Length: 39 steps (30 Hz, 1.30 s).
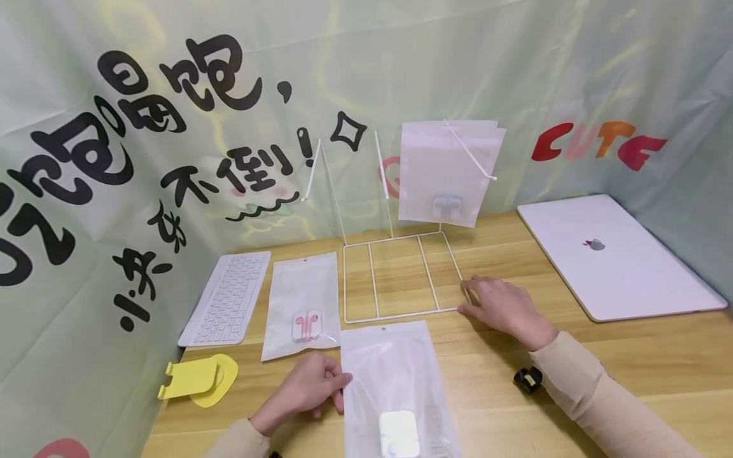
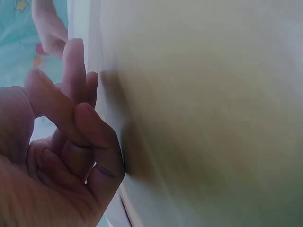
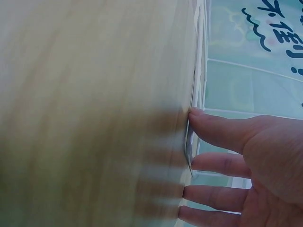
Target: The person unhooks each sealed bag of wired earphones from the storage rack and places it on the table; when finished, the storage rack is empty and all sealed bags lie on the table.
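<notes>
A white wire rack [image 1: 401, 314] stands on the wooden table, its prongs rising at the back. White pouches [image 1: 449, 159] hang from its right prong. My right hand [image 1: 504, 308] touches the base's front right corner; in the right wrist view its thumb [image 3: 213, 127] and fingers are fairly straight. In front of the rack lies a white pouch [image 1: 389, 369] with a white square case [image 1: 399, 434] showing inside. My left hand [image 1: 309, 385] rests beside that pouch, fingertips at its left edge. In the left wrist view, its fingers [image 2: 102, 146] are loosely bent, with nothing visibly gripped.
Left of the rack lies another pouch [image 1: 303, 286] showing pink earphones. Beyond it are a white keyboard [image 1: 229, 299] and a yellow stand [image 1: 197, 378]. A closed laptop [image 1: 618, 257] lies at the right. Printed cloth [image 1: 458, 63] surrounds the table's back and sides.
</notes>
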Available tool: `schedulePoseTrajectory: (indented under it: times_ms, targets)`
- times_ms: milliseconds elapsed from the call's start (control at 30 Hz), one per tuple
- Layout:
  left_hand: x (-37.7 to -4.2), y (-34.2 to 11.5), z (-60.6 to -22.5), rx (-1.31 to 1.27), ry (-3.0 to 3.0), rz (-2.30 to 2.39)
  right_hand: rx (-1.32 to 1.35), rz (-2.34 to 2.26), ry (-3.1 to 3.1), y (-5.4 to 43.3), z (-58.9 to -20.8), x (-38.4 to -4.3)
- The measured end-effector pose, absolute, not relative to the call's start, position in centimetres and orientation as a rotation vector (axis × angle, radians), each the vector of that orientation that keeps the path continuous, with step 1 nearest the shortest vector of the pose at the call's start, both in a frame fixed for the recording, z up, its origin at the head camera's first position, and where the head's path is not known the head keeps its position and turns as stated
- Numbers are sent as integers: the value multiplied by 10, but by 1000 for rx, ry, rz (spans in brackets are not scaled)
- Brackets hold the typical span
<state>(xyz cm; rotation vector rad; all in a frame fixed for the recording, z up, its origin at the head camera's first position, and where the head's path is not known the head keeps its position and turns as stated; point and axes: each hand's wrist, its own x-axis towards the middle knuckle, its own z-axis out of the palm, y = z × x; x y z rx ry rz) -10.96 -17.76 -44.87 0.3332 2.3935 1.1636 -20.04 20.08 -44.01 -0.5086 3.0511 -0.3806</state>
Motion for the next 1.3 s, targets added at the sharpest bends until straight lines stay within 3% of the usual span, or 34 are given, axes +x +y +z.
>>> schedulePoseTrajectory:
  times_ms: [567,900,1300]
  targets:
    - [-117,-181,-434,323,2439,1090,-509,-375,3059,201,-439,-201]
    - [-158,-171,-389,490,2960,778,-503,-378,3048,201,-437,-200]
    - [-203,-152,-407,667,3094,317,-504,-386,3038,201,-437,-200]
